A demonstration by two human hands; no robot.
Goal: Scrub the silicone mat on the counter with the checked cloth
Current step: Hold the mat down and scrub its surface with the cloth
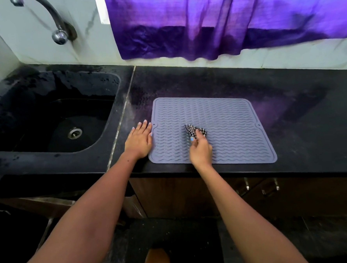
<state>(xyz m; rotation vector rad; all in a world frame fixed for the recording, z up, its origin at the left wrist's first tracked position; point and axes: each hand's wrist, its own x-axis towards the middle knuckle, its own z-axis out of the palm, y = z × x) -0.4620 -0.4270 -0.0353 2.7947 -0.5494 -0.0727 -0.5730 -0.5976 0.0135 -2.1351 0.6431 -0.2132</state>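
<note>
Two hands work near the front edge of the dark surface point(288, 104). The right hand point(200, 148) pinches the bunched checked cloth point(195, 130) with curled fingers against the middle of the grey mat point(229, 128). The left hand point(139, 139) lies flat, fingers straight, touching the mat's left edge beside the sink point(52, 118).

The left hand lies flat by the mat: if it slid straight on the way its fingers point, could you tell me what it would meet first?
Probably bare counter first, skirting the silicone mat edge beside the left hand, then the white wall under the purple curtain; the way looks otherwise free.
</note>
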